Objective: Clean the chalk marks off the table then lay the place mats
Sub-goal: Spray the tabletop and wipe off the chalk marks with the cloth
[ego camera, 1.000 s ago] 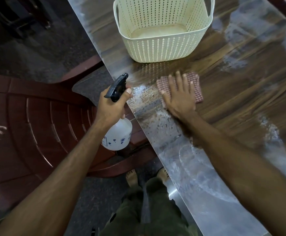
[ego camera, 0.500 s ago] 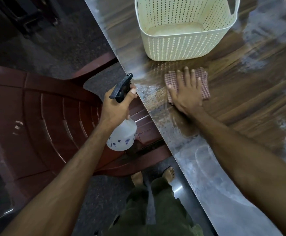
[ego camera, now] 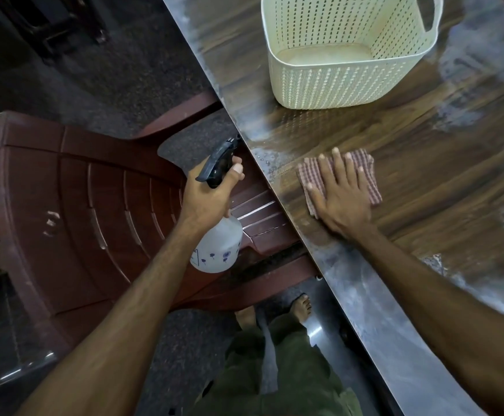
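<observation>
On the wooden table (ego camera: 424,163), near its edge, the right hand (ego camera: 339,195) presses a checked cloth (ego camera: 364,172) with fingers spread flat; the left hand (ego camera: 207,196) grips a spray bottle (ego camera: 217,246) beside the table, above a chair (ego camera: 73,205)

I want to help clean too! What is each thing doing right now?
left hand: grips spray bottle
spray bottle: held off the table, over the chair
right hand: flat, pressing cloth
cloth: folded, on the table
basket: upright on the table
table: partly wiped, white smears left
chair: beside the table
</observation>
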Tool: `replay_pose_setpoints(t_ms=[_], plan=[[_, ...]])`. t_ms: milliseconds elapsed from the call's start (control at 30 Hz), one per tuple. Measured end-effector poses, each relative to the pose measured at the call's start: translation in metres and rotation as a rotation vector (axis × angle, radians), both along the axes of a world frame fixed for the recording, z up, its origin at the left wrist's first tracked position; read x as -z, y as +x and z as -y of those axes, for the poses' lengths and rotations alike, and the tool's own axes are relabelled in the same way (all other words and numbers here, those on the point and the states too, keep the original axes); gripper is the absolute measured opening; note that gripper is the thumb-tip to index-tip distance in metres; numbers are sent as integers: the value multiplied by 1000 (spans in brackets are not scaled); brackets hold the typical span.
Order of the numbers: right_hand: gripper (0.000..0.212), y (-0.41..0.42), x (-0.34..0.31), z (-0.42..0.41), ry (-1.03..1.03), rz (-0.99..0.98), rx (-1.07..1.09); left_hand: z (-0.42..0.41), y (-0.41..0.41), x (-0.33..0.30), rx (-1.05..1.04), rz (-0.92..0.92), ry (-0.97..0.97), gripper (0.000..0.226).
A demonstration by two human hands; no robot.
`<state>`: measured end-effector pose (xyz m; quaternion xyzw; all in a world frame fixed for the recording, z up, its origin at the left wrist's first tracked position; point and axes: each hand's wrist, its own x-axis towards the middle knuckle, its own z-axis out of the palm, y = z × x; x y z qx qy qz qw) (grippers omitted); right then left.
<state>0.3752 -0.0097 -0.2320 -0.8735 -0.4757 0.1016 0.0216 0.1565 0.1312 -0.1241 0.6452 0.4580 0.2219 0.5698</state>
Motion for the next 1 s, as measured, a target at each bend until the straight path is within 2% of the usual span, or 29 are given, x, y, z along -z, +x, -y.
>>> replay_pose_setpoints(t_ms=[133,233,367,467,600,700,767,867,1000], plan=[[70,-11,1,-79,-40,-33,-93,2,-5,3,16,-13,9,17],[69,-31,2,-93,-29,-43,-129,4,-4,1,27,-15,21,17],[68,-50,1,-41,-11,-29,-212,10,6,-4,78,0,4,17],[68,-55,1,19,-25,-54,-198,17,14,-9,107,-3,-10,13],[66,-20,1,79,-35,-31,-1,27,22,-13,149,3,-6,13],[66,4,-2,70,-25,-47,191,35,25,-12,184,10,5,8],[67,0,-2,51,-10,-40,242,43,26,-11,209,7,6,9],[69,-33,1,39,-18,-22,144,56,27,-10,230,4,8,11],[67,-80,2,83,13,-50,0,70,29,-11,268,3,12,9]])
